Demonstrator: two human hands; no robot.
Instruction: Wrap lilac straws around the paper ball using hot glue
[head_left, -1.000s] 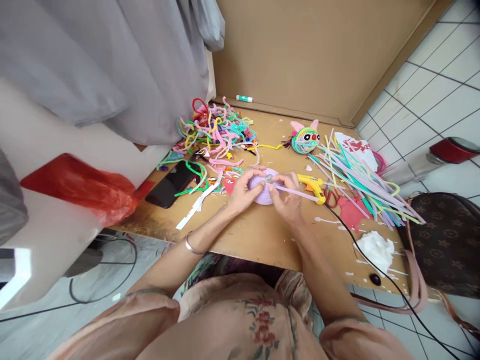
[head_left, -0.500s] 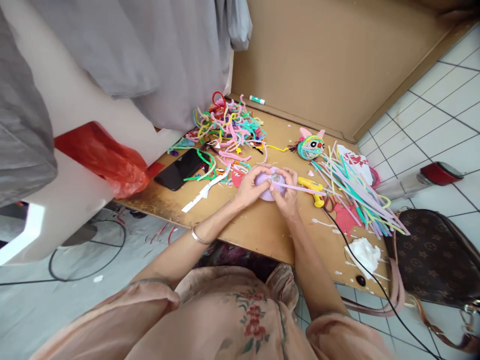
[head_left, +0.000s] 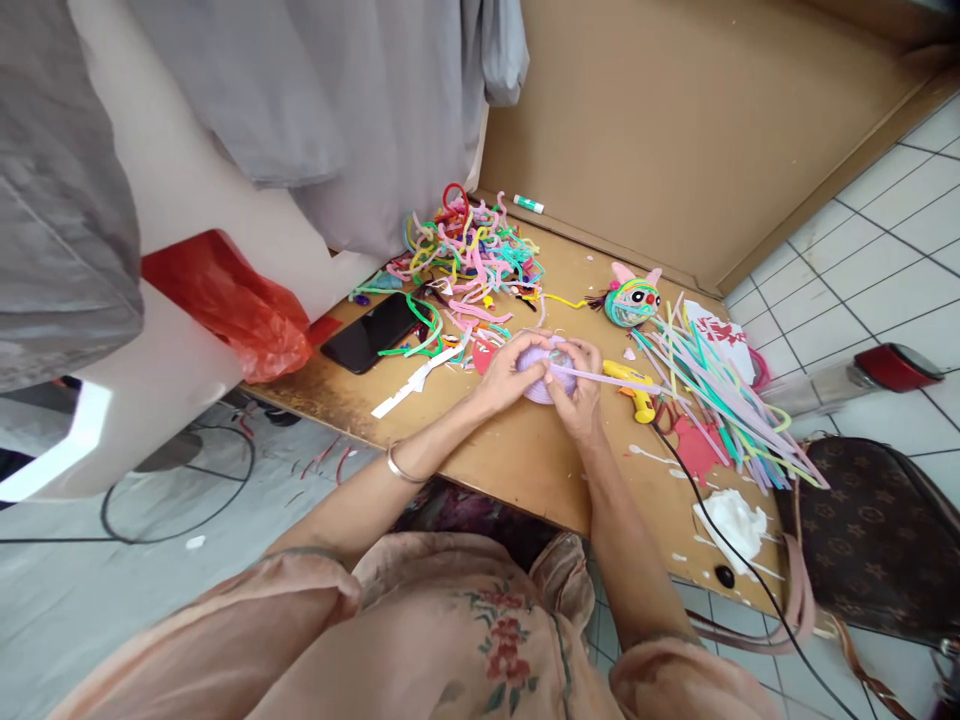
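Observation:
Between my two hands is a round ball wrapped in purple pipe cleaner [head_left: 541, 390], with a small see-through patch near its top. My left hand [head_left: 507, 372] is curled round the ball's left side, thumb on top. My right hand [head_left: 583, 390] grips the right side, its thumb pressing near a loose purple pipe cleaner [head_left: 619, 379] that sticks out to the right. Just right of that hand lies a yellow hot glue gun [head_left: 637, 392]. Farther back sits a finished-looking wrapped ball with eyes and pink ears [head_left: 631, 300].
A tangle of coloured pipe cleaners [head_left: 480, 245] lies at the back left, near a black phone [head_left: 371, 335]. Straight pipe cleaners [head_left: 742, 390] spread on the right. The glue gun's black cord [head_left: 705, 505] runs past crumpled white tissue [head_left: 735, 525] and a brown handbag [head_left: 870, 530].
The whole view has shifted slightly, so the table's things appear a little farther right. Both hands keep their hold on the purple ball with hardly any change.

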